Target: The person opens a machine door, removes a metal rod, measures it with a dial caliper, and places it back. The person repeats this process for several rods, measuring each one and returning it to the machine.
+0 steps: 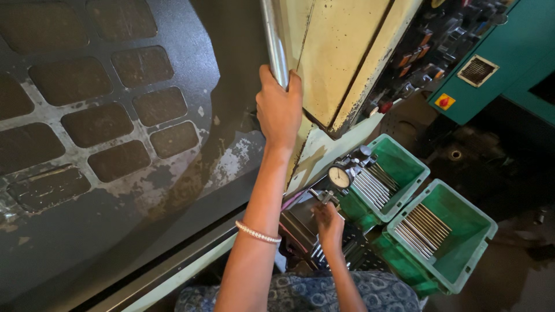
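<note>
My left hand (278, 111) is raised and shut around the lower end of a chrome door handle (273, 34) at the edge of a big dark machine door (115, 115). A beaded bracelet sits on that forearm. Lower down, my right hand (328, 222) is seen from the back, its fingers curled on a small metal part (321, 196) at the base of a round dial gauge (339, 176). What lies under the palm is hidden. Several metal rod ends (317, 252) show just below this hand.
Two green plastic crates (417, 171) (483, 219) stand to the right, each holding several thin metal rods (374, 186). A cream machine panel (341, 52) and a button panel (430, 40) rise above. A teal cabinet (509, 52) is at top right, over a dark floor.
</note>
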Motion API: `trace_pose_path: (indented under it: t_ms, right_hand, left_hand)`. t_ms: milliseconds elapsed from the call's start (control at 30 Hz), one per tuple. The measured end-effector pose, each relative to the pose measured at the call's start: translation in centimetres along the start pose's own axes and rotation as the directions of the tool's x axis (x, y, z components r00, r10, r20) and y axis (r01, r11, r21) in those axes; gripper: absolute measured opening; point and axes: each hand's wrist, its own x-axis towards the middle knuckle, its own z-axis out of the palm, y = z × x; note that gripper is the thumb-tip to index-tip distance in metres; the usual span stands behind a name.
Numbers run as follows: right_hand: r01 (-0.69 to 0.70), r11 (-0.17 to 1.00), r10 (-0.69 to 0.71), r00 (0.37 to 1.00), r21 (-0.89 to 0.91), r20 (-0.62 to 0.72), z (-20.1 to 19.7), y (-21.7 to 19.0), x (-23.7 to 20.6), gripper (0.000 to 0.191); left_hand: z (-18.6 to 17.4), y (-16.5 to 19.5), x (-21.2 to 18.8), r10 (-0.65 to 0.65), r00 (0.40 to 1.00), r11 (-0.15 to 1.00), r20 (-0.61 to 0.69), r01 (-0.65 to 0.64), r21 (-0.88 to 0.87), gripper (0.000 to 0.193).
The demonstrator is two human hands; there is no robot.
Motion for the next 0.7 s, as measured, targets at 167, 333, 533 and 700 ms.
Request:
trace_pose_path:
  t_ms: [167, 333, 533, 700]
  right_hand:
    - [-0.041, 0.997, 0.039, 0.999, -0.068, -0.035, -0.2, -0.2, 2.3, 0.018]
    - [-0.063, 0.997, 0.062, 0.998, -0.05, -0.02, -0.6, 1.0, 4.5, 0.022]
    - [-0.068, 0.997, 0.068, 0.998, 0.036, 0.011, -1.4, 2.0, 6.4, 0.024]
    - [-0.102, 0.985, 0.104, 0.995, -0.137, 0.01, -2.6, 0.9, 6.9, 0.023]
  left_hand:
    - [1.6, -0.1, 0.9, 0.003, 1.0, 1.0, -0.006, -0.003, 0.005, 0.033]
    - [3.1, -0.1, 1.7, 0.0, 1.0, 1.0, -0.011, 0.0, 0.016, 0.036]
    - [5.0, -0.1, 2.0, -0.003, 1.0, 1.0, -0.01, 0.003, 0.018, 0.039]
    - [6.5, -0.1, 2.2, 0.001, 0.999, 0.999, -0.032, 0.0, 0.052, 0.039]
